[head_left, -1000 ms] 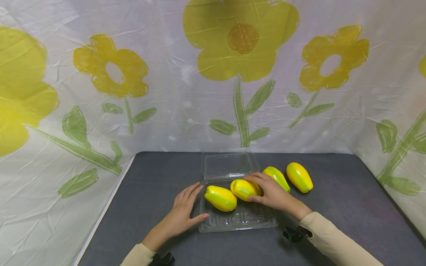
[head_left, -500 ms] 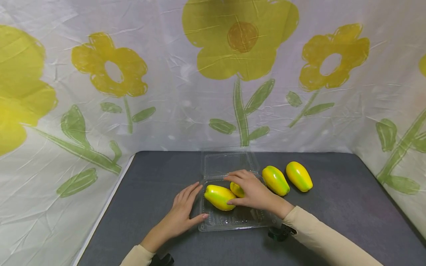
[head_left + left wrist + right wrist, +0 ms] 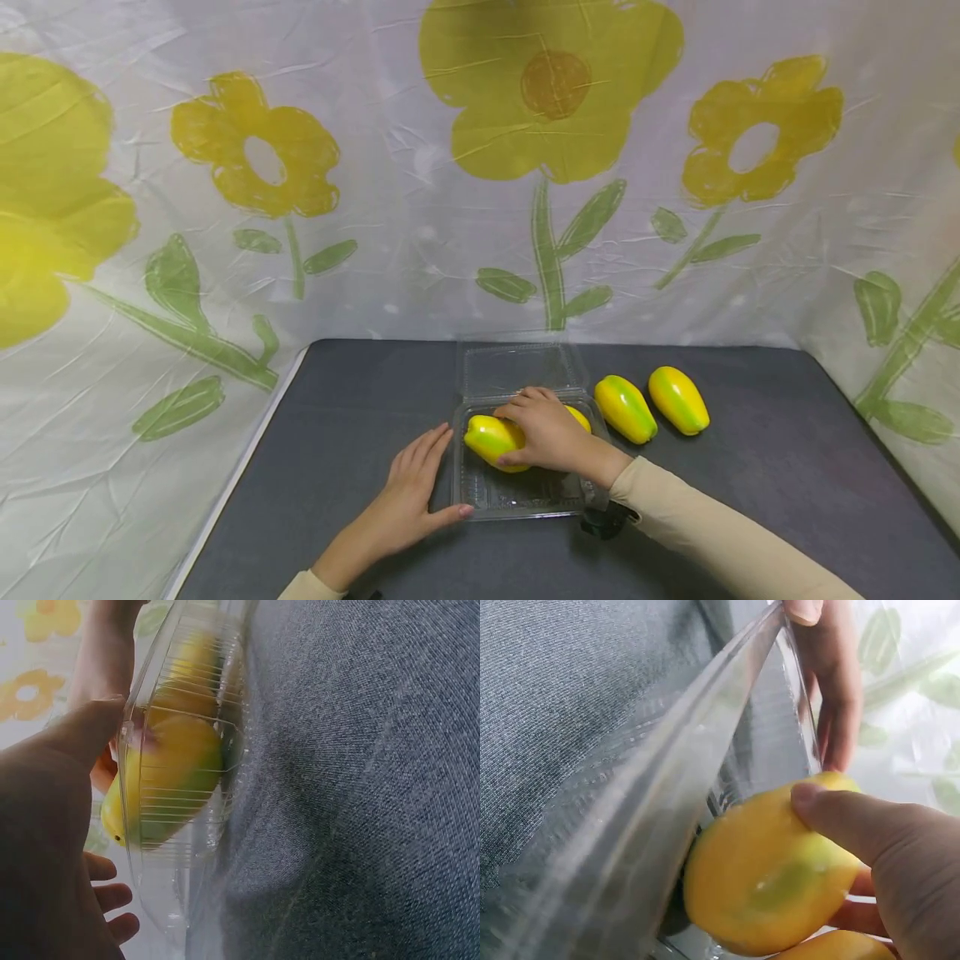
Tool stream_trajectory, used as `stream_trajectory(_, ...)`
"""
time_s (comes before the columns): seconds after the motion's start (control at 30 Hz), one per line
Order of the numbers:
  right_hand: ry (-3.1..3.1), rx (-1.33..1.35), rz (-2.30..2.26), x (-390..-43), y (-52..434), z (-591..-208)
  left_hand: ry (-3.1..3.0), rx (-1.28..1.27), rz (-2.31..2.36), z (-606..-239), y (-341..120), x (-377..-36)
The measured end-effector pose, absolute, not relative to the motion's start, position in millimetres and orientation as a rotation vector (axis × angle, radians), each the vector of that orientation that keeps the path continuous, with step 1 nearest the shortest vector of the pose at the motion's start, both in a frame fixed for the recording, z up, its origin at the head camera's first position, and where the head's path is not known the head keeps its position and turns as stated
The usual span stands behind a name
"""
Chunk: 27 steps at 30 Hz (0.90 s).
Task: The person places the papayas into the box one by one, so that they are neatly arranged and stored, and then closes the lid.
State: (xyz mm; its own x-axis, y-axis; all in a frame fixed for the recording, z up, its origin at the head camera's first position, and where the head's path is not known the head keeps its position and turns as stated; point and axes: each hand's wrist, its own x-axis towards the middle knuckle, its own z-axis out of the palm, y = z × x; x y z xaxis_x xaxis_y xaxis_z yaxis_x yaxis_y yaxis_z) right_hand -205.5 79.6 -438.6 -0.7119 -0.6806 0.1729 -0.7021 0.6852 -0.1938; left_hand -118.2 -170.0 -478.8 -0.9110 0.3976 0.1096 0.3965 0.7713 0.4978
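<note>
the right hand [image 3: 551, 433] grasps a yellow-green fruit [image 3: 487, 437] inside the clear tray [image 3: 517, 500] near the table's [image 3: 750, 500] far edge. the left hand [image 3: 408, 496], fingers relaxed, presses the tray's left wall, likely steadying it.

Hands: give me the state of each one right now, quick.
Left hand: open, fingers straight, resting against the left side of the clear container.
Right hand: fingers curled round a yellow-green fruit inside the container.
</note>
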Motion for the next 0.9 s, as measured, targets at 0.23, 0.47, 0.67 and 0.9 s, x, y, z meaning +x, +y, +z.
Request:
stream_trajectory(0.23,-2.787,1.151,0.426,-209.2,79.8,-439.8,2.926,0.647,0.835,-480.6,-169.7,-118.1)
stream_trajectory(0.47,-2.779,1.182,0.467,-212.9,80.8,-438.3,2.911,0.628,0.833,-482.0,-169.5,-118.0)
stream_trajectory(0.67,-2.765,1.206,0.486,-213.2,81.7,-437.3,2.903,0.624,0.817,-480.8,-169.8,-117.9)
stream_trajectory(0.9,-2.745,1.219,0.531,-210.9,87.7,-435.5,2.894,0.623,0.823,-480.2,-169.4,-117.8)
